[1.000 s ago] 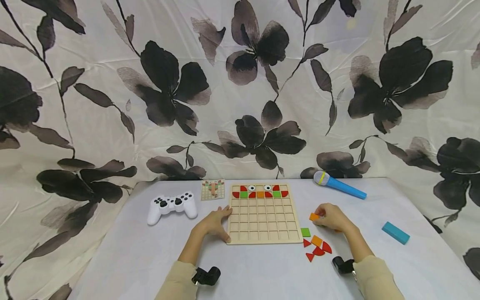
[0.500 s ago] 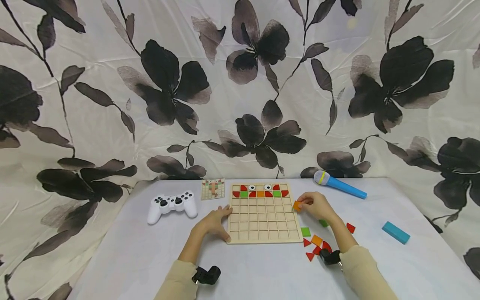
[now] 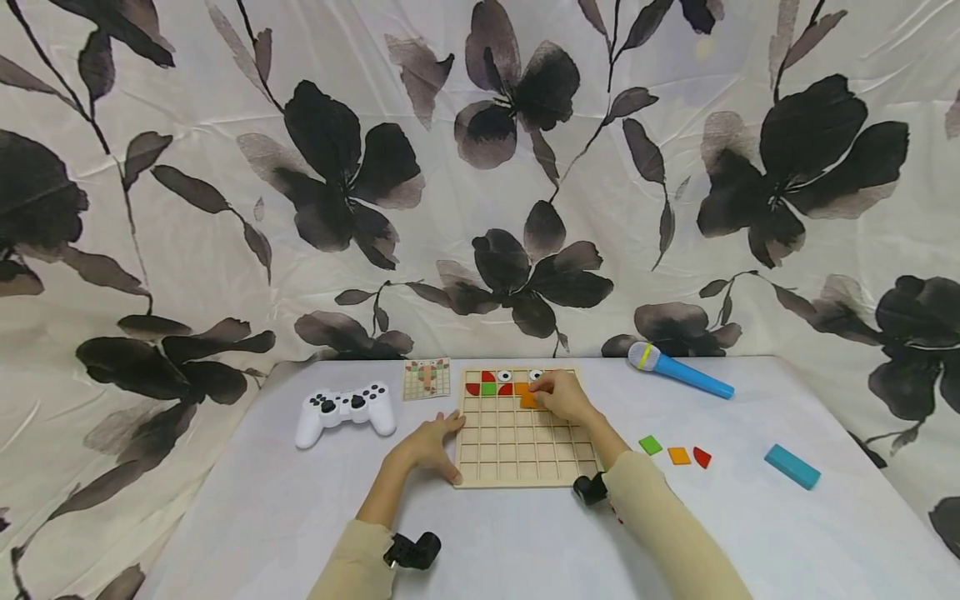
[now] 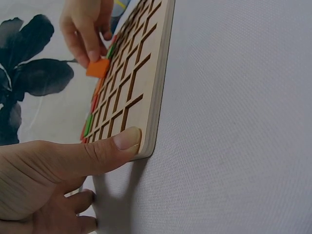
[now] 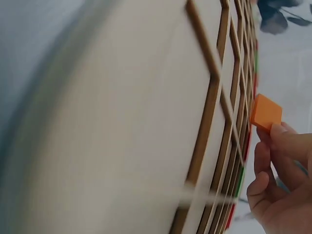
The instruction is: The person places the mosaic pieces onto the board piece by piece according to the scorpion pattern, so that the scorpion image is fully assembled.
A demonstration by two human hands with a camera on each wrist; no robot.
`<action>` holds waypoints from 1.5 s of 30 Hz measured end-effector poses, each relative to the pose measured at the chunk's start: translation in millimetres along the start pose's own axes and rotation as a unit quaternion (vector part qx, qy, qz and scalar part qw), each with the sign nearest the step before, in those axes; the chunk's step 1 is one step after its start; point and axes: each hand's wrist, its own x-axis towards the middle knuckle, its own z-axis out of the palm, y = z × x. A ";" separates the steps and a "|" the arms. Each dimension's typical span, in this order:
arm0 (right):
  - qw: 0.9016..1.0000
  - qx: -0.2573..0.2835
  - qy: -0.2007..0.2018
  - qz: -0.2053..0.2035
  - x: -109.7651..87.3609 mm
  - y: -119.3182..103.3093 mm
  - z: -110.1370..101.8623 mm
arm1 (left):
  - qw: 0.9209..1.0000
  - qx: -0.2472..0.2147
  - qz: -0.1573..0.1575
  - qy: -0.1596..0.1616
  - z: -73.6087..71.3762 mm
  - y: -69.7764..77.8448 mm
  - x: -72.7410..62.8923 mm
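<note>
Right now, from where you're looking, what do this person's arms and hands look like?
The left hand and right hand are bare, with no gloves. The left sleeve and right sleeve are plain beige. Near the cuffs sit a left black device and a right black device, both small. No cables show.

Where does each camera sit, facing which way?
Head: worn on the head, facing forward and down at the grid board; left hand, right hand and sleeves show.
Left wrist: on that wrist, facing the board; left hand close, right hand beyond.
Right wrist: on that wrist, facing across the board; right hand pinches an orange square.
Both wrist views share the board and that square.
</note>
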 end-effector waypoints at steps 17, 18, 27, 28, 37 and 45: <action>0.998 -0.059 -0.029 0.019 2.7 -17.2 13.4 | 1.000 0.004 0.002 0.007 1.2 0.6 -0.9; 0.998 -0.059 -0.028 0.015 1.6 -17.1 13.5 | 1.000 0.005 0.001 0.007 1.2 1.0 -1.1; 0.999 -0.023 -0.045 0.009 -26.5 -6.0 -14.4 | 1.000 0.004 0.005 0.006 2.1 1.0 -0.8; 0.998 -0.023 -0.048 0.017 -31.6 -4.1 -21.5 | 1.000 0.004 0.005 0.005 2.2 1.1 -0.7; 0.991 -0.080 -0.055 0.093 -96.2 22.9 -95.1 | 1.000 0.009 0.003 0.006 2.3 1.6 -0.5; 0.975 -0.149 -0.059 0.151 -146.4 54.8 -135.3 | 1.000 0.008 0.001 0.006 2.6 2.1 -0.3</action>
